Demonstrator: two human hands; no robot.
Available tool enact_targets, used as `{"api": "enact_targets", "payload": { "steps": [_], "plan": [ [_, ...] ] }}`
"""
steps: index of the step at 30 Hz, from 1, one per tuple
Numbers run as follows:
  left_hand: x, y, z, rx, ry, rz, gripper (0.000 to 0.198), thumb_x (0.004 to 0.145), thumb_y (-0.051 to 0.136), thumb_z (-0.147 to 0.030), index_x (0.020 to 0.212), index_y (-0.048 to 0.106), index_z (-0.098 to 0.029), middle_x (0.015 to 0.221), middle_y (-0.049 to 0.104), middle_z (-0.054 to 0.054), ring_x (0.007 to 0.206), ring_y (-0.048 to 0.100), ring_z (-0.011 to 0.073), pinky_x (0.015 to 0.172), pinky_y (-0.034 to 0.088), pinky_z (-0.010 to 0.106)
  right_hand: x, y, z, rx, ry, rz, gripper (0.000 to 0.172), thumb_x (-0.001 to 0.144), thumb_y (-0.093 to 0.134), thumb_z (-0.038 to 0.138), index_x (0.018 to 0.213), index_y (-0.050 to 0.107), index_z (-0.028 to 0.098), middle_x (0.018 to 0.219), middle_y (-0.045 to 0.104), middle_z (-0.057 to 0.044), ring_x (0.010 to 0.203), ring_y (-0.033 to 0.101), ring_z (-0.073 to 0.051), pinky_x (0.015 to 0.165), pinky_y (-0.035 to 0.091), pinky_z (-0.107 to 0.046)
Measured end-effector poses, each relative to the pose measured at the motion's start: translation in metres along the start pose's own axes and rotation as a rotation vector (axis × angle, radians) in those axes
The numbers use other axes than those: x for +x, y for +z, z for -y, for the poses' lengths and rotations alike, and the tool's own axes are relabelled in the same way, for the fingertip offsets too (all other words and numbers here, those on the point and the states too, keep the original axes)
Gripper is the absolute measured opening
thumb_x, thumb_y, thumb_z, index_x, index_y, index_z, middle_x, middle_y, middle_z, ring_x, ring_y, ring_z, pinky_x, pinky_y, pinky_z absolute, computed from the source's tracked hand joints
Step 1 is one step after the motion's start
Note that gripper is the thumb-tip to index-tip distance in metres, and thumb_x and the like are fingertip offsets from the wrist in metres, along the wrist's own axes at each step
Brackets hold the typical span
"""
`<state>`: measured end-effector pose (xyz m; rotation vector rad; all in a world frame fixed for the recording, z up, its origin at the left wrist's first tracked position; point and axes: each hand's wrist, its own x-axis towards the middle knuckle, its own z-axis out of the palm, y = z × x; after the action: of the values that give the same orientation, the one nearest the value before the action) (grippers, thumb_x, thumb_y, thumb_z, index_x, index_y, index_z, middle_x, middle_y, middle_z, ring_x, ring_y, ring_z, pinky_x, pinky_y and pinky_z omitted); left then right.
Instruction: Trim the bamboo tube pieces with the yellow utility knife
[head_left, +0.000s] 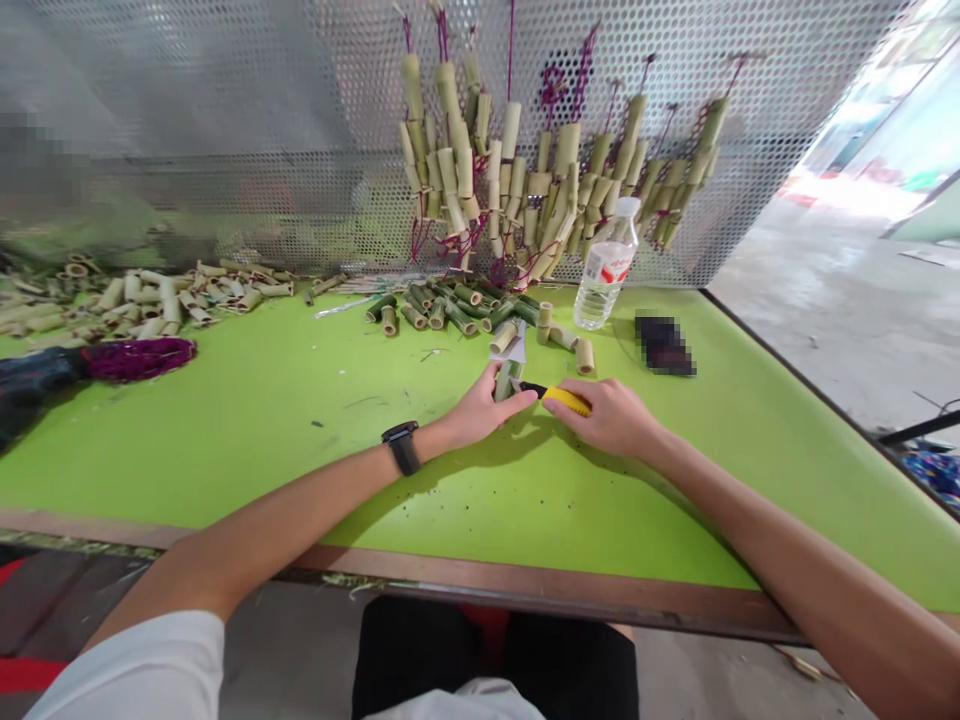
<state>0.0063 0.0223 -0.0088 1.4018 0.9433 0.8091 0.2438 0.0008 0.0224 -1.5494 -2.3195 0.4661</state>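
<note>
My left hand (480,408), below a wrist with a black watch (402,446), is closed around a short green bamboo piece (508,380) held just above the table. A yellow utility knife (568,401) is gripped in my right hand (611,415), its black tip end pointing left against the bamboo. Just beyond the hands, a pale cut bamboo tube (503,337) rests on a white slip of paper (517,346). A few more pale tubes (584,356) are nearby on the right.
Green bamboo tubes (457,314) are heaped at the back, pale ones (161,300) at the far left. Bamboo strings (450,150) hang on a perforated metal panel (315,130). A water bottle (606,270) and a dark blurred object (664,345) stand right; purple cord (142,359) lies left.
</note>
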Motion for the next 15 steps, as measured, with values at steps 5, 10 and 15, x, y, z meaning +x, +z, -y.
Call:
{"api": "enact_targets", "payload": {
  "steps": [5, 10, 15],
  "plan": [
    [-0.0029, 0.0002, -0.005, 0.0, -0.003, 0.001, 0.075, 0.089, 0.09, -0.049, 0.145, 0.049, -0.021, 0.08, 0.056, -0.006, 0.059, 0.048, 0.0092, 0.053, 0.037, 0.024, 0.0005, 0.0009, -0.0008, -0.009, 0.015, 0.006, 0.061, 0.105, 0.042, 0.073, 0.091, 0.071, 0.022, 0.067, 0.065, -0.004, 0.054, 0.051, -0.017, 0.058, 0.033, -0.033],
    [-0.0034, 0.0026, -0.0083, -0.023, -0.001, -0.025, 0.074, 0.087, 0.093, -0.041, 0.142, 0.047, -0.023, 0.082, 0.057, -0.007, 0.057, 0.046, 0.0074, 0.053, 0.038, 0.023, -0.0001, 0.0004, -0.0004, -0.017, 0.039, -0.034, 0.061, 0.104, 0.044, 0.072, 0.11, 0.076, 0.021, 0.075, 0.072, -0.005, 0.056, 0.055, -0.018, 0.06, 0.036, -0.033],
    [-0.0013, 0.0011, -0.0076, -0.078, 0.013, 0.007, 0.076, 0.088, 0.093, -0.04, 0.141, 0.042, -0.021, 0.08, 0.06, -0.008, 0.058, 0.051, 0.0085, 0.054, 0.041, 0.024, -0.0005, 0.001, -0.0017, -0.023, 0.027, -0.047, 0.056, 0.104, 0.046, 0.07, 0.107, 0.074, 0.021, 0.073, 0.07, -0.004, 0.055, 0.054, -0.017, 0.059, 0.034, -0.032]
  ]
}}
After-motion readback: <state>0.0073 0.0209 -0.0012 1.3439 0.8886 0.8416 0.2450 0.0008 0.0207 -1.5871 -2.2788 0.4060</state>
